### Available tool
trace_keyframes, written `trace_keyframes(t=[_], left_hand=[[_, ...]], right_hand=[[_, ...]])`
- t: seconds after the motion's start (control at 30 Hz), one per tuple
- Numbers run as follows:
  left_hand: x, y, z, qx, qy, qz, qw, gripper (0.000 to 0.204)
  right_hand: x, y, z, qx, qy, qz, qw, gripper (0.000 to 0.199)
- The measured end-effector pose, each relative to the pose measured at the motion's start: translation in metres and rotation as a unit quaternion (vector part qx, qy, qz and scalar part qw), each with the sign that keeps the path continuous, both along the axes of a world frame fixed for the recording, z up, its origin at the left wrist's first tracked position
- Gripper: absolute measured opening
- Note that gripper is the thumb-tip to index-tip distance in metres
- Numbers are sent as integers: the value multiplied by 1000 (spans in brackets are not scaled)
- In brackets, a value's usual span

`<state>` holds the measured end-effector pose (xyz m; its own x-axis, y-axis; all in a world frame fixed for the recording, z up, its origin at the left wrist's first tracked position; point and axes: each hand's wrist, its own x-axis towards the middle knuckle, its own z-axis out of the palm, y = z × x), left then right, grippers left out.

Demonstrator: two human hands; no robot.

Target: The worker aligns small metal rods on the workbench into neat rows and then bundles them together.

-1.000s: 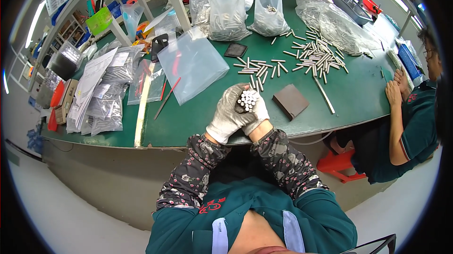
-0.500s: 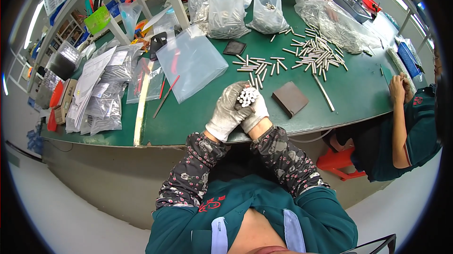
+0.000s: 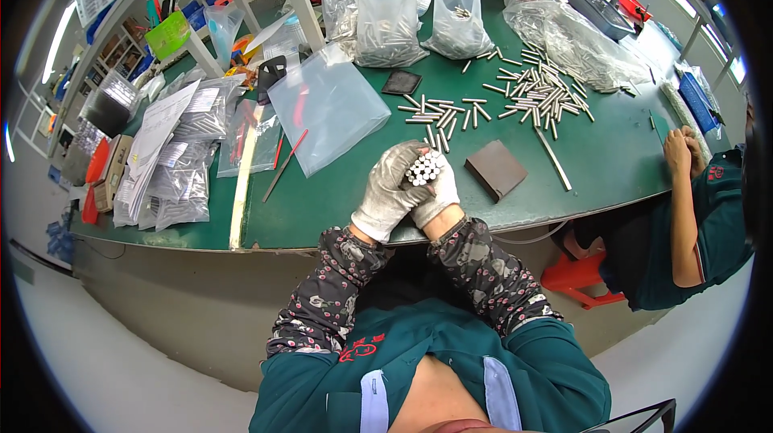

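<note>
Both my hands wear greyish-white work gloves and are closed together around one bundle of metal pins (image 3: 423, 169), whose round ends face up. My left hand (image 3: 388, 190) wraps the bundle from the left, its glove smudged dark at the fingers. From the right, my right hand (image 3: 440, 195) presses against it, its fingers partly hidden behind the pins. Just beyond my hands lies a small group of loose metal pins (image 3: 441, 113). A larger heap of the same pins (image 3: 547, 95) spreads farther right. Right of my hands sits a brown rectangular block (image 3: 495, 169).
On the green table (image 3: 346, 200), a clear plastic bag (image 3: 330, 111) lies flat left of my hands. Bags of pins (image 3: 386, 22) stand at the back. Papers (image 3: 157, 135) lie over packed bags at left. A co-worker (image 3: 692, 208) sits at right; another person's arm shows at the back.
My hands stay in place around the bundle, and the pin ends have shifted slightly. At the back right, another person's arm has drawn back from the large plastic bag.
</note>
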<state>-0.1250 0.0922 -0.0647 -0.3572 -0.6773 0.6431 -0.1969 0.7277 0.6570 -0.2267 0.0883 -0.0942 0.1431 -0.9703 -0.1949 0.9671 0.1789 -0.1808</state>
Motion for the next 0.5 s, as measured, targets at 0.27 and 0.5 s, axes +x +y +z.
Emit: trace_keyframes(t=[0.27,0.5], left_hand=[[0,5,2,20,29,12,999,70],[5,10,5,175,110,-59,977,50]], right_hand=[[1,-1,10,-48,-63,21,997,21],[-5,1,4,-26,13,33,999,20]])
